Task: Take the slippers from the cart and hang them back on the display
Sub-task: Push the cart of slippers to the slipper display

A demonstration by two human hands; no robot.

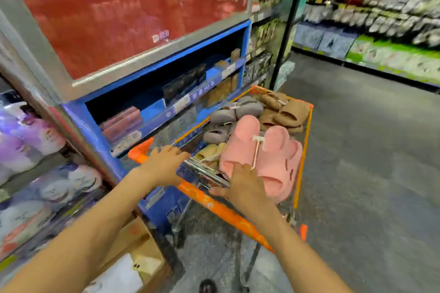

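No pair had yet been hung, it seemed; the cart (302, 150) was seen loaded and no slipper display was made out. The left hand (164, 162) was laid flat-fingered on the orange handle (209, 202). Inside, left to right: beige slippers (209, 153), grey slippers (228, 114), pink slippers (269, 162), brown slippers (283, 112). The right hand (242, 185) was rested, fingers relaxed, on the pink pair's near edge.

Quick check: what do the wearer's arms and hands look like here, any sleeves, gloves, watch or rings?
Both forearms are bare right to the bottom edge of the picture, with no sleeve showing. The left hand and right hand wear no gloves, and no watch or bracelet shows at either wrist. Motion blur makes small rings impossible to rule out.
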